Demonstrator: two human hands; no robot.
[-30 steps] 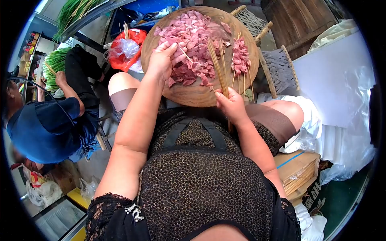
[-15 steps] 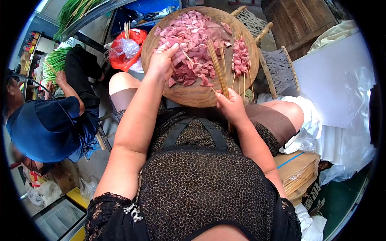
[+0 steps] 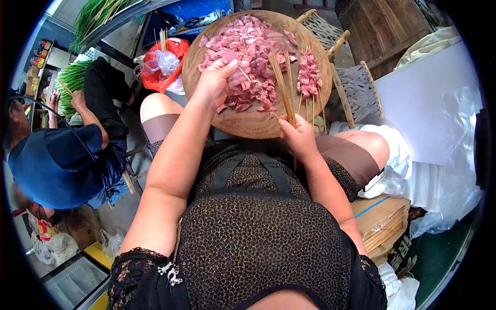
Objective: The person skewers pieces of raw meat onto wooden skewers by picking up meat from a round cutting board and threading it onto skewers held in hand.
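Pieces of raw meat [image 3: 248, 39] lie heaped on a round wooden board [image 3: 227, 124] over my knees. My left hand [image 3: 219, 80] is closed at the left side of the heap, pinching something pink that looks like meat; a thin stick tip shows just right of its fingers. My right hand [image 3: 298, 132] is closed around a bundle of wooden skewers [image 3: 283, 85] at the board's front edge, with another thin skewer at its fingertips. Right of the bundle lie several skewers threaded with meat [image 3: 310, 75], their bare ends toward me.
A red plastic bag [image 3: 155, 77] with sticks stands left of the board. A person in blue [image 3: 57, 165] sits at the far left, near green stalks [image 3: 72, 82]. A woven chair [image 3: 356, 88] is on the right, above a cardboard box of skewers [image 3: 380, 222].
My left hand has moved slightly right over the meat, its fingers drawn closer together. My right hand and its skewer bundle have hardly moved.
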